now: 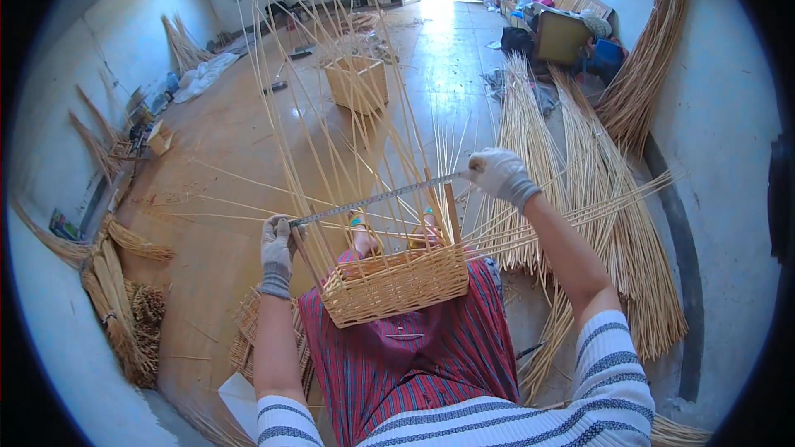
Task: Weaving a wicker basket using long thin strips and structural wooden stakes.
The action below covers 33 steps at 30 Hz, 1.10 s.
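A half-woven wicker basket [396,285] rests on my lap over a red striped apron [414,360], with long pale upright rods rising from it. Stretched across its top is a measuring tape [377,198]. My left hand [277,252], in a whitish glove with a grey cuff, is closed on one end of the tape, close to the basket's left corner stick. On the right, my gloved right hand [499,174] pinches the tape's other end, just above and beyond the right corner stick [452,213]. The tape runs taut, sloping up to the right.
Bundles of long wicker rods [613,223] cover the floor at right, and a darker bundle [642,66] leans on the wall. A box-shaped wicker basket [358,84] stands ahead. Tied straw bundles [116,306] lie at left. Piled goods [559,33] line the far right wall.
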Tool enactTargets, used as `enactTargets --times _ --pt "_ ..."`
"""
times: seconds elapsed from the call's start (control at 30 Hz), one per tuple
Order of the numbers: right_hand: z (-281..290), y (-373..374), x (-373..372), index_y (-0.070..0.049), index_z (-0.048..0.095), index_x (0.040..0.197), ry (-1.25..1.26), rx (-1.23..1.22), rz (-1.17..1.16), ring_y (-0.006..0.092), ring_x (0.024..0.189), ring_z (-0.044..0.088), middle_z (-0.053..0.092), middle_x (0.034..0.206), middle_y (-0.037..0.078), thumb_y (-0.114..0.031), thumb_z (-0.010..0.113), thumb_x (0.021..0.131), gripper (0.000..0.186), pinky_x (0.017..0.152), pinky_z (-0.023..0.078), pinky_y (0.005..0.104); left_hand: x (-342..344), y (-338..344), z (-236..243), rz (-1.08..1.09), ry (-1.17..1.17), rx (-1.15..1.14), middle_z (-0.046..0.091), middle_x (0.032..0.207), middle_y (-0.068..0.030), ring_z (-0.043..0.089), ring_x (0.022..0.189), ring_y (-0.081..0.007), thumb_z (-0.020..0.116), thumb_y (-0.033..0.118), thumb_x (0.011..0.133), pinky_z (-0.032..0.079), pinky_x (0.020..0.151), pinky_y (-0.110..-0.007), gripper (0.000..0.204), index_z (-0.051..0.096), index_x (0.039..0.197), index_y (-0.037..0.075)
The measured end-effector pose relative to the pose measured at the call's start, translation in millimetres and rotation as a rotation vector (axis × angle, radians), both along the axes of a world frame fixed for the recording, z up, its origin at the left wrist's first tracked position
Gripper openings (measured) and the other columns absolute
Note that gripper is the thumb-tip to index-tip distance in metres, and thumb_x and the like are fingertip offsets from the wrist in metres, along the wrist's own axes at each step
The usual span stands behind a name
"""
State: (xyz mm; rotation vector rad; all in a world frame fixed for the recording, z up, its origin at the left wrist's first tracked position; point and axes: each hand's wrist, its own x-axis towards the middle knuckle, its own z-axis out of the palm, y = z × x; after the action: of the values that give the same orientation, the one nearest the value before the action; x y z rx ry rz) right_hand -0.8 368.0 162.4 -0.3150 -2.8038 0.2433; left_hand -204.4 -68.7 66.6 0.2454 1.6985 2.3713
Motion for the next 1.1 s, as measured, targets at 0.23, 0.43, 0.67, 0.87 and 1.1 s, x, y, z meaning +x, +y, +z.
enactTargets --times 0.23,0.43,0.67,0.87,1.1 --pt "9 10 -2 -0.009 0.074 0.09 0.004 -0.035 0.017 0.0336 0.083 0.068 0.071 0.085 0.014 -0.05 0.065 0.085 0.042 0.075 0.053 0.0434 -2 -19 8 -0.109 0.231 -0.037 0.07 0.103 -0.0064 0.067 0.089 -0.0157 0.064 0.019 0.096 0.057 0.08 -0.028 0.025 0.066 0.116 0.003" --pt "16 5 7 -0.01 0.074 0.095 -0.029 -0.095 0.021 0.0311 0.086 0.069 0.072 0.087 0.013 -0.051 0.063 0.084 0.044 0.076 0.053 0.0417 -4 -28 6 -0.128 0.146 -0.093 0.07 0.106 -0.0068 0.068 0.094 -0.0176 0.065 0.013 0.095 0.059 0.086 -0.032 0.024 0.066 0.118 0.004" --pt "12 0 14 -0.008 0.073 0.095 -0.133 -0.137 -0.031 0.0303 0.088 0.068 0.072 0.09 0.013 -0.049 0.066 0.086 0.042 0.08 0.053 0.0395 6 -30 12 -0.077 0.115 -0.205 0.069 0.108 -0.0068 0.067 0.096 -0.0173 0.062 0.014 0.097 0.058 0.087 -0.031 0.025 0.064 0.121 0.004" --pt "-1 5 7 -0.008 0.073 0.093 -0.049 -0.099 0.022 0.0317 0.09 0.068 0.072 0.093 0.012 -0.047 0.065 0.088 0.04 0.08 0.052 0.0399 15 -17 15 0.089 0.182 -0.273 0.069 0.104 -0.0053 0.065 0.099 -0.0168 0.061 0.011 0.098 0.055 0.087 -0.029 0.023 0.064 0.12 0.005" --pt "-11 -54 59 -0.003 0.064 0.094 -0.126 -0.95 0.033 0.0166 0.07 0.061 0.065 0.079 0.007 -0.04 0.049 0.101 0.04 0.064 0.049 0.0332 163 134 16 0.151 1.24 -0.837 0.062 0.106 -0.0111 0.059 0.104 -0.0317 0.071 0.011 0.082 0.04 0.102 -0.043 0.041 0.061 0.121 0.008"
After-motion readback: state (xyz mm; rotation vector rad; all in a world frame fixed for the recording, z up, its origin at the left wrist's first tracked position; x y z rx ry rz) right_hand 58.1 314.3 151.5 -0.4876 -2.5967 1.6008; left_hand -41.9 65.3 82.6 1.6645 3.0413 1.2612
